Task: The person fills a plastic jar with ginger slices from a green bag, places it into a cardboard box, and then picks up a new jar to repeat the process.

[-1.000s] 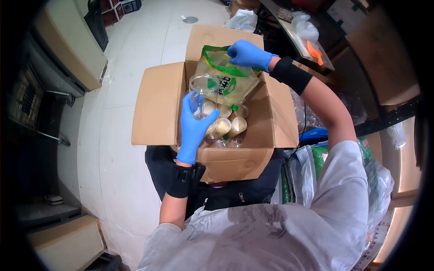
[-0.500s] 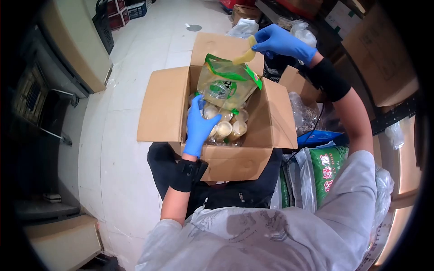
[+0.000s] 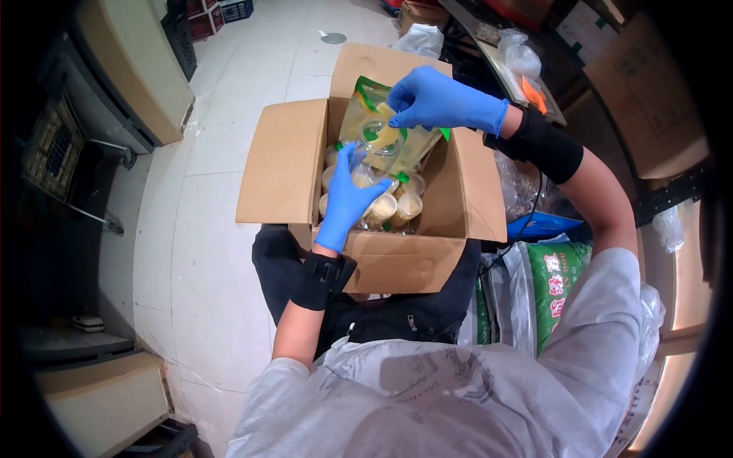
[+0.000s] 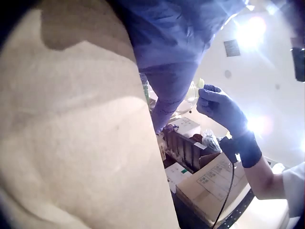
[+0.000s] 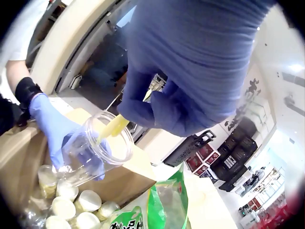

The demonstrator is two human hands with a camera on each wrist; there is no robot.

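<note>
My gloved left hand (image 3: 350,195) grips a clear plastic jar (image 3: 379,162), its mouth tilted up toward the other hand. Above it, my gloved right hand (image 3: 443,99) pinches a pale yellow curved strip (image 5: 114,127) between thumb and fingertips. In the right wrist view the strip's lower end overlaps the jar's rim. Behind the jar, a green-and-clear printed bag (image 5: 169,202) stands with its top spread. Several jars with pale tops (image 3: 384,206) sit below in an open cardboard box (image 3: 405,263). The left wrist view is mostly blocked by a box flap (image 4: 71,124).
The box sits at the person's lap, its flaps spread outward. To the right stand green printed sacks (image 3: 551,282) and a blue-edged carton of clear plastic items (image 3: 527,191). A dark-edged table with an orange object (image 3: 533,95) lies at the back right. A cable hangs from the right wrist.
My right hand came up out of the bag with the yellow strip, swung right, then moved back left and down to the jar's mouth. My left hand keeps the jar and has shifted slightly right.
</note>
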